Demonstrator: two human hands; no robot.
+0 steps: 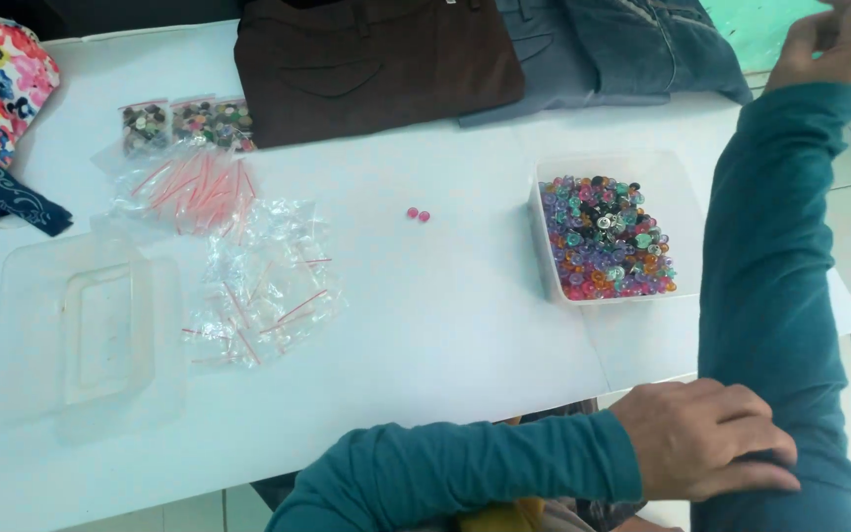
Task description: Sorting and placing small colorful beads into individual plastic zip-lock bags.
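Seated person at a white table (425,325). The left hand (706,438) lies with fingers curled over the right sleeve (775,296), gripping the teal cloth near the elbow; the right hand (834,39) is raised at the far right, fingers loosely bent and holding nothing visible. The sleeve is soft knit, light and pliant, and by the look of it best pinched in a fold rather than pressed flat. On the table, well apart from both hands: a clear tub (687,187) of mixed coloured buttons (608,241), which look small, hard, smooth and likely to roll; two pink buttons (418,214) loose at centre; empty zip bags (258,276); a clear lid (81,330); folded trousers (376,64) at the far edge.
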